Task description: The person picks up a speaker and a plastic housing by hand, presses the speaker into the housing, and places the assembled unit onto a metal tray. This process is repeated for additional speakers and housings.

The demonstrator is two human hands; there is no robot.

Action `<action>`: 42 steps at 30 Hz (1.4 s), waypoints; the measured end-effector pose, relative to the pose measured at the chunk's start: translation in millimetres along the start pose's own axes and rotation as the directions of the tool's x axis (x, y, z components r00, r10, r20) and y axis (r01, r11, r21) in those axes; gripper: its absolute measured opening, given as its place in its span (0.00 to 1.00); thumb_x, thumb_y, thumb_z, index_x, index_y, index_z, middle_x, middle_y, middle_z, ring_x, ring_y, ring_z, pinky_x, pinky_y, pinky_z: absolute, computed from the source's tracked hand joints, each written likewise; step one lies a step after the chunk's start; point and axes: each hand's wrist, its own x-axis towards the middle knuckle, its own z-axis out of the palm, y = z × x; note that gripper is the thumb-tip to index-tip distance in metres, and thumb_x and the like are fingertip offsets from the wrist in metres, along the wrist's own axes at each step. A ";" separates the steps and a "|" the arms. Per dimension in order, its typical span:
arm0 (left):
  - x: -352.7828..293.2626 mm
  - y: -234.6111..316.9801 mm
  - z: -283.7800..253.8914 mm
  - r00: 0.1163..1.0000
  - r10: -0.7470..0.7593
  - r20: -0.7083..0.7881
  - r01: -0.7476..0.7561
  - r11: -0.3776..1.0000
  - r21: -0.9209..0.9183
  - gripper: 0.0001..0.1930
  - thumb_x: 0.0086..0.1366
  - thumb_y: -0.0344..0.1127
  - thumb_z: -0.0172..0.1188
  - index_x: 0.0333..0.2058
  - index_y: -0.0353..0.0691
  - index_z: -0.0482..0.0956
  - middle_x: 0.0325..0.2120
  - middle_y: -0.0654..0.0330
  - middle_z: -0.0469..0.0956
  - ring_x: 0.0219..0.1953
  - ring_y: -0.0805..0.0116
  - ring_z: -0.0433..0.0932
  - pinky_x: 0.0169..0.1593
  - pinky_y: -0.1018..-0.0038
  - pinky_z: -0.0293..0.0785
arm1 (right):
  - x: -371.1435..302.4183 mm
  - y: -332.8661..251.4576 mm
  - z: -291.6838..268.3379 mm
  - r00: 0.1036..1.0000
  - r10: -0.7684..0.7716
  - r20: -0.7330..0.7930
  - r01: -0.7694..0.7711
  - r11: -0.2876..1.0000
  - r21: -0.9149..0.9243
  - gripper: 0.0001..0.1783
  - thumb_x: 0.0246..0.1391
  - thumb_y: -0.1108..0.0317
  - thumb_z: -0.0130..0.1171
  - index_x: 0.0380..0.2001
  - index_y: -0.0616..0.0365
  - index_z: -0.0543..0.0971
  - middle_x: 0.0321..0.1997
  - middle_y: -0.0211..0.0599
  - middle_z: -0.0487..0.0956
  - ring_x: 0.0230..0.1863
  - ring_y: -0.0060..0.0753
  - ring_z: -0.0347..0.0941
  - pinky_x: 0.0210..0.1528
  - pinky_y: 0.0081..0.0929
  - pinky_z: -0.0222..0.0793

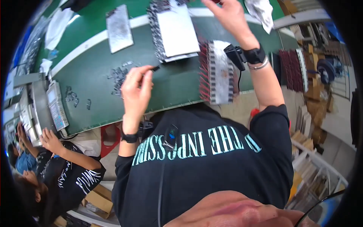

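Left hand (137,87), centre frame, is pinched shut on a small dark clip (155,68) above the green tabletop (170,85). Just left of it lies a loose pile of similar clips (118,75). Right of centre sits a grey plate edged with red and black pieces (218,72). Beyond lies a stack of plates (174,30). Right hand (228,17), top of frame, fingers spread apart, holds nothing visible.

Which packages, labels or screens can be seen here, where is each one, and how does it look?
Grey device with a pale screen: table's left edge, oblong.
Silvery flat package: far on the green table, rectangular.
Crumpled white bag: top, beside the right hand.
Cardboard boxes: lower left, brown.
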 end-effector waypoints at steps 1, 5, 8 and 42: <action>-2.0 0.5 0.7 0.986 -0.168 0.002 0.162 0.951 -0.264 0.06 0.69 0.29 0.58 0.40 0.35 0.82 0.27 0.61 0.80 0.25 0.75 0.77 0.30 0.79 0.74 | -16.4 -0.4 -12.3 0.997 0.075 0.009 -0.076 0.993 0.090 0.09 0.57 0.70 0.62 0.40 0.61 0.82 0.34 0.36 0.81 0.32 0.26 0.76 0.36 0.25 0.71; -6.0 9.7 3.5 0.912 -0.340 0.230 0.410 0.752 -0.516 0.09 0.72 0.31 0.56 0.44 0.33 0.81 0.28 0.64 0.79 0.24 0.81 0.75 0.27 0.83 0.73 | -93.1 21.1 -53.4 0.938 0.182 0.296 -0.183 0.983 -0.027 0.11 0.57 0.65 0.63 0.43 0.55 0.85 0.39 0.38 0.82 0.40 0.38 0.79 0.46 0.29 0.72; -2.3 16.9 12.4 0.873 -0.327 0.363 0.480 0.714 -0.510 0.11 0.73 0.31 0.55 0.48 0.34 0.80 0.29 0.63 0.80 0.23 0.82 0.74 0.27 0.84 0.73 | -139.3 32.9 -49.3 0.940 0.174 0.292 -0.144 0.982 -0.122 0.12 0.58 0.67 0.63 0.43 0.57 0.84 0.39 0.37 0.82 0.40 0.34 0.79 0.45 0.26 0.72; -12.7 35.7 42.7 0.884 -0.135 0.447 0.370 0.787 -0.494 0.17 0.70 0.27 0.58 0.56 0.30 0.74 0.43 0.54 0.83 0.45 0.71 0.83 0.48 0.78 0.80 | -161.2 -71.3 4.7 0.873 0.205 0.443 -0.432 0.746 0.507 0.07 0.61 0.74 0.61 0.42 0.62 0.82 0.39 0.29 0.82 0.40 0.16 0.76 0.46 0.15 0.72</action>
